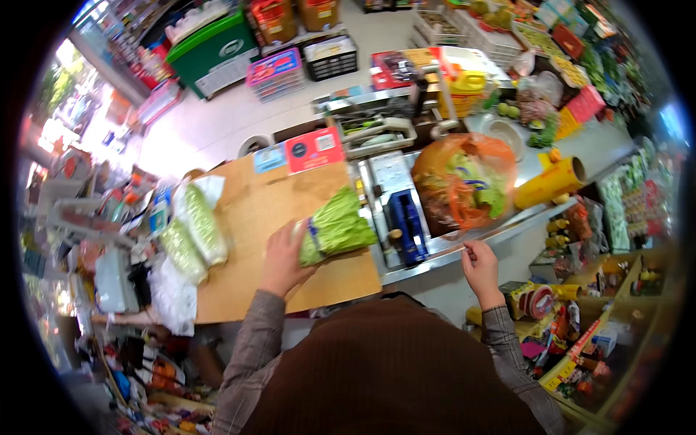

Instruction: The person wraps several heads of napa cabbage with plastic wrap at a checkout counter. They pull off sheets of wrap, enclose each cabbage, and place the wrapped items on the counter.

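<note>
My left hand (287,260) grips the stem end of a bundle of green leafy lettuce (337,225), bound with a blue-purple band, over the right part of a wooden board (244,283). At the steel counter's front edge, my right hand (482,267) has its fingers curled, and nothing shows in it. Beyond that hand, an orange plastic bag (435,190) holds more leafy greens with blue bands. Two wrapped pale-green vegetables (202,223) lie at the board's left side.
A yellow roll (549,182) lies right of the bag. A dark blue object (408,228) stands in the steel tray. Red and blue cards (314,150) lie at the board's far edge. White plastic bags (173,291) hang at the left. Shelves with packaged goods (587,326) stand at the right.
</note>
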The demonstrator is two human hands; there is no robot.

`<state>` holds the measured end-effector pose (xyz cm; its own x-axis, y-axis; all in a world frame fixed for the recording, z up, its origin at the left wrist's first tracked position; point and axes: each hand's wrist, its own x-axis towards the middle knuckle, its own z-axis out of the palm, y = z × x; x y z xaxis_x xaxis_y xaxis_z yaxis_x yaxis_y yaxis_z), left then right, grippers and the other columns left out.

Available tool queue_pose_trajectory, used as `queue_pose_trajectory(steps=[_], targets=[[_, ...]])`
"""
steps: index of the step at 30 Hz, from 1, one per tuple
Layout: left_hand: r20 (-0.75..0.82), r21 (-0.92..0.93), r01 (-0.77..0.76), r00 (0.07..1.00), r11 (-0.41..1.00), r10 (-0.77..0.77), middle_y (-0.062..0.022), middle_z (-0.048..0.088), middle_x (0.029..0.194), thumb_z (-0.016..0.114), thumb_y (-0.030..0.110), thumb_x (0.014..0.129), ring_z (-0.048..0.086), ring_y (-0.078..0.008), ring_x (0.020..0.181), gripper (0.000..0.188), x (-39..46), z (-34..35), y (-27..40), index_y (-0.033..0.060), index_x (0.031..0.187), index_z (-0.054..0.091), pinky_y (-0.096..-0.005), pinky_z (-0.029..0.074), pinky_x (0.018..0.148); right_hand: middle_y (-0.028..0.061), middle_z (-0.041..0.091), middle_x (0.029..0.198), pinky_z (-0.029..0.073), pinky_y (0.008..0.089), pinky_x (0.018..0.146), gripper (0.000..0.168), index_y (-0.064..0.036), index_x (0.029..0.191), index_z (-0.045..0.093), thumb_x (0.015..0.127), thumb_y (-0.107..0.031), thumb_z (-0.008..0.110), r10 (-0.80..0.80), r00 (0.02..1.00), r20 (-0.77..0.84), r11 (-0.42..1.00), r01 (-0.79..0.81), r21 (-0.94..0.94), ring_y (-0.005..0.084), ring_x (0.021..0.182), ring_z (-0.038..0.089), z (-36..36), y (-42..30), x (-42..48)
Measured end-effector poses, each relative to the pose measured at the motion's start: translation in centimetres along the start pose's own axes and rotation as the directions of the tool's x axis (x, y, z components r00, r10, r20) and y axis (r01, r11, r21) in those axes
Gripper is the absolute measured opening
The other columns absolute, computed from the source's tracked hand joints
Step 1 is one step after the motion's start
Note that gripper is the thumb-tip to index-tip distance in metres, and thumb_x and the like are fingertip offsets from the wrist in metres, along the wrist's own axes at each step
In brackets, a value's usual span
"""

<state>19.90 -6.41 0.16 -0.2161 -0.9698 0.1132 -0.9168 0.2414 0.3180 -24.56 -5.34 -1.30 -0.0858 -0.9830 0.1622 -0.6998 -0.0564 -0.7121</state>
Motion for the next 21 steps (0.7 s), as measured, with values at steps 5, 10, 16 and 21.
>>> queue_pose_trajectory(steps=[5, 10, 16, 21], targets=[[0.036, -0.125, 0.160, 0.987, 0.979, -0.156, -0.0241, 0.040, 0.148, 0.096, 0.018, 0.046, 0.042, -0.0422, 0.133, 0.125, -1.4, -0.6, 0.5, 0.0055, 0.153, 0.031, -0.0487, 0.035, 0.113, 0.0159, 0.065, 0.103, 0.052, 0.0412, 0.084, 0.026, -0.002, 0.112, 0.064, 0.086, -0.005, 0.067, -0.193, 0.928, -0.318, 0.956, 0.104, -0.275, 0.0347, 0.095, 0.063, -9.7, 1.3, 7.4], [0.036, -0.049, 0.239, 0.971, 0.970, -0.238, -0.0241, 0.037, 0.150, 0.095, 0.016, 0.048, 0.041, -0.0423, 0.135, 0.127, -0.6, -1.0, 2.1, 0.0057, 0.155, 0.026, -0.0474, 0.037, 0.112, 0.0183, 0.065, 0.113, 0.042, 0.0469, 0.103, 0.039, 0.000, 0.120, 0.060, 0.085, -0.011, 0.070, -0.338, 0.803, -0.491, 0.808, -0.020, -0.589, 0.0368, 0.115, 0.057, -18.5, 5.1, 14.0], [-0.026, -0.071, 0.249, 0.968, 0.966, -0.251, -0.0222, 0.036, 0.152, 0.088, 0.017, 0.065, 0.040, -0.0409, 0.137, 0.108, -0.5, -2.5, 3.5, 0.0051, 0.155, 0.028, -0.0473, 0.037, 0.112, 0.0147, 0.066, 0.099, 0.041, 0.0481, 0.099, 0.030, -0.002, 0.102, 0.061, 0.082, -0.018, 0.076, -0.092, 0.973, -0.212, 0.578, -0.121, -0.807, 0.0339, 0.100, 0.061, -21.4, 12.2, 19.7], [-0.206, -0.198, 0.168, 0.956, 0.966, -0.209, -0.0207, 0.051, 0.140, 0.078, 0.014, 0.077, 0.049, -0.0384, 0.129, 0.081, -1.5, -2.8, 5.3, 0.0014, 0.147, 0.040, -0.0455, 0.039, 0.108, 0.0144, 0.065, 0.088, 0.044, 0.0481, 0.088, 0.026, -0.004, 0.089, 0.058, 0.081, -0.021, 0.076, -0.118, 0.974, -0.195, 0.644, -0.074, -0.762, 0.0355, 0.089, 0.063, -19.8, 11.5, 18.7]])
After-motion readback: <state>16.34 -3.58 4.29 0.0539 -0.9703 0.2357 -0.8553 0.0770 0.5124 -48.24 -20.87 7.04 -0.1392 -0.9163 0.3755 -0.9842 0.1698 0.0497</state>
